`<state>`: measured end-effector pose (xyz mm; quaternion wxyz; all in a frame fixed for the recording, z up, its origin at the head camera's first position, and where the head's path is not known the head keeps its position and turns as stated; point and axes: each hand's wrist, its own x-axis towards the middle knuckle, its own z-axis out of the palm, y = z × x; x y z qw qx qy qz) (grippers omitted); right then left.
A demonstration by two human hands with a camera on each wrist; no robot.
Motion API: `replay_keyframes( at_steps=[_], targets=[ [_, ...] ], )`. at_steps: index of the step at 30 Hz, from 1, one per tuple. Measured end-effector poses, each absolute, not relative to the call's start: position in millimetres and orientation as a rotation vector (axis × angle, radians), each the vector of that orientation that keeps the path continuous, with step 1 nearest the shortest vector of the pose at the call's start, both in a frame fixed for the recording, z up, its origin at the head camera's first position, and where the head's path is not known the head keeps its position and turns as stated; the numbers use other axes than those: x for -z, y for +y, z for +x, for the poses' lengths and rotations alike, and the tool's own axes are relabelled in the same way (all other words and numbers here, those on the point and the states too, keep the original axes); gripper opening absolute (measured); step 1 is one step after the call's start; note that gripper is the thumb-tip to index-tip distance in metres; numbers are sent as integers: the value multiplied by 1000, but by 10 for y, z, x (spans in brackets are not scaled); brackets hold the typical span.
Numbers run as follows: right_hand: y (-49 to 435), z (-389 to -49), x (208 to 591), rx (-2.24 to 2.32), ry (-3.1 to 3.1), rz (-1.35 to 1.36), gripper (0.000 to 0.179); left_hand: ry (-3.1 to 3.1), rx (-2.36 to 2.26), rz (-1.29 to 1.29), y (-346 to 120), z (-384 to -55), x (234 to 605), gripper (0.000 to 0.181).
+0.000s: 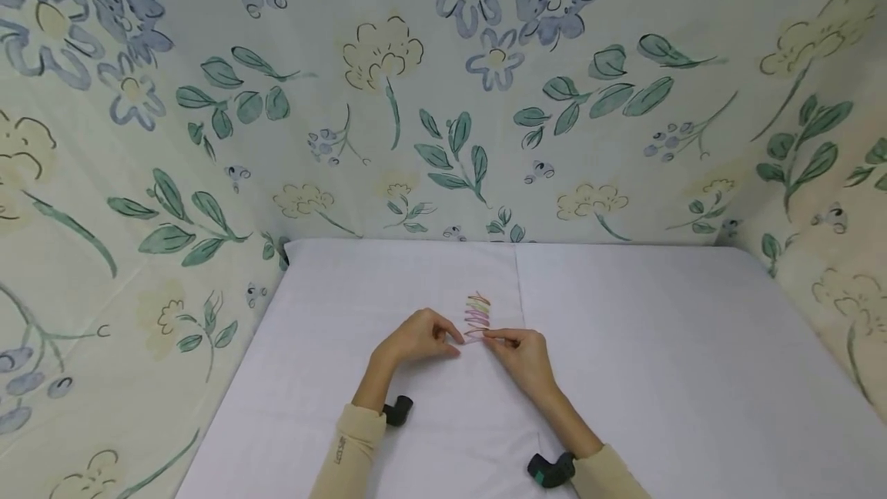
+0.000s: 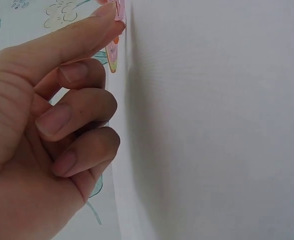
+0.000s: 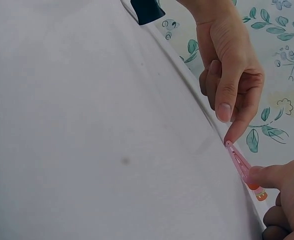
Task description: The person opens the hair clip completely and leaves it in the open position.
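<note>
A pink snap hair clip (image 3: 240,162) lies at the near end of a column of several hair clips (image 1: 477,308) on the white-covered table. My right hand (image 1: 524,356) pinches its wide end between thumb and forefinger. From the other side my left hand (image 1: 420,337) touches the clip's narrow tip with the forefinger. The left thumb stands apart from it, and the other left fingers are loosely curled. In the left wrist view, the left fingertips partly cover the clips (image 2: 113,57) behind them.
A white cloth (image 1: 658,345) with fold lines covers the table. Floral fabric (image 1: 443,98) hangs behind and along both sides. Black devices are worn on the left wrist (image 1: 398,410) and right wrist (image 1: 550,470), close above the cloth.
</note>
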<state>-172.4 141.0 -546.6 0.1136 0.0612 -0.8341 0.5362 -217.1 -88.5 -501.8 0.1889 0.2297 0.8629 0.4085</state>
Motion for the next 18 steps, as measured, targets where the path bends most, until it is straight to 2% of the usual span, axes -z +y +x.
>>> replay_keyframes(
  at_steps=[18],
  targets=[
    [1422,-1755,5477,-1585,-2404,241,12,2467,-1131,619,-941,-2202,4993,11]
  ],
)
